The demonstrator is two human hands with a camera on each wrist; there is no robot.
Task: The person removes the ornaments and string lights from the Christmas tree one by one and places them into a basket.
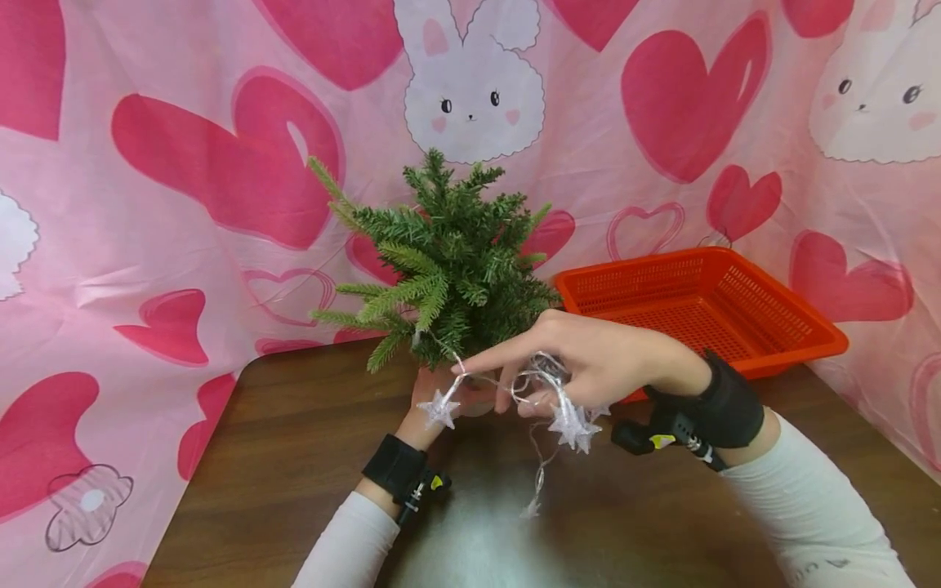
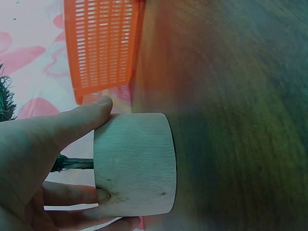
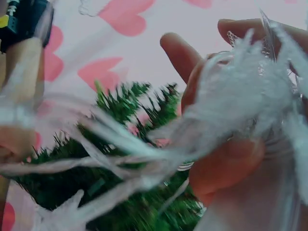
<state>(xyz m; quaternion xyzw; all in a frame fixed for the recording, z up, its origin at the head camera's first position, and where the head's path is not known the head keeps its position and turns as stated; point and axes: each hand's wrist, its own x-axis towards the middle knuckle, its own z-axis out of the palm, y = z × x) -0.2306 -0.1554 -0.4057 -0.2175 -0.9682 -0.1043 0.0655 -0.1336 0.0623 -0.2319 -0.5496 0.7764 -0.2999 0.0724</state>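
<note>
A small artificial Christmas tree (image 1: 456, 261) stands on the table in the head view. My left hand (image 1: 430, 388) grips its pale wooden base (image 2: 134, 163), thumb on one side and fingers on the other, as the left wrist view shows. In front of the tree, my right hand (image 1: 595, 355) holds a bunched string of star lights (image 1: 573, 426), its index finger extended toward the left. One star (image 1: 439, 408) hangs below that fingertip, and another (image 1: 531, 508) dangles lower on its wire. Up close in the right wrist view, the lights (image 3: 245, 91) are blurred and hide part of the palm.
An orange plastic basket (image 1: 801, 327) with perforated sides sits on the right, behind my right hand. The dark wooden table (image 1: 294, 482) meets a pink cloth (image 1: 206, 57) printed with hearts and rabbits at the back and sides.
</note>
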